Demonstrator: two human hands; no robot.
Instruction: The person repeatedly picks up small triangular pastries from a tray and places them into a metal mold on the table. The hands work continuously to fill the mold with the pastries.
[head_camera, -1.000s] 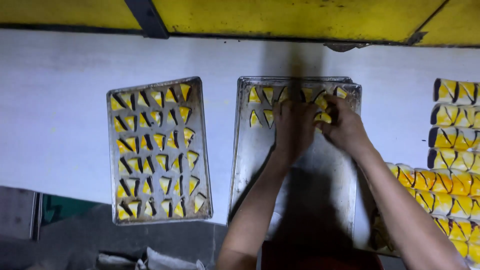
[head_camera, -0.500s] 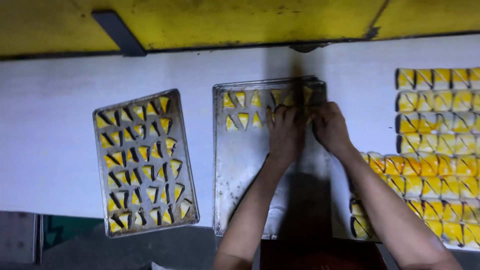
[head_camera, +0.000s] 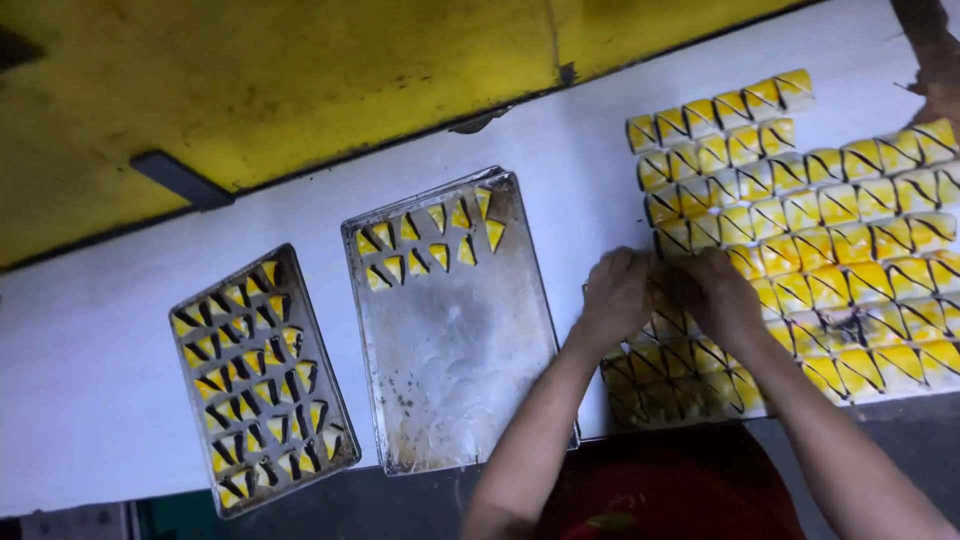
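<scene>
Surface: white worktable (head_camera: 90, 400) running below a yellow wall (head_camera: 300, 70) with worn paint.
Left hand: the left hand (head_camera: 617, 293) rests on the near edge of the block of yellow pieces (head_camera: 800, 230), palm down, fingers curled together on the pieces; I cannot tell if a piece is really gripped.
Right hand: the right hand (head_camera: 713, 290) is just beside the left one, almost touching it, fingers bent down onto the same pieces; whether it grips one I cannot tell.
Yellow pieces: small square and triangular cakes, yellow with dark lines, packed in tight rows on the right part of the table.
Middle tray: a metal tray (head_camera: 455, 350), floury and mostly bare, lies left of the hands; some triangular pieces (head_camera: 430, 240) sit in two rows at its far end.
Left tray: a second tray (head_camera: 190, 400), well apart from the hands, is filled with rows of the same triangles.
Near edge: something red (head_camera: 680, 490) shows between the forearms, below the table edge.
</scene>
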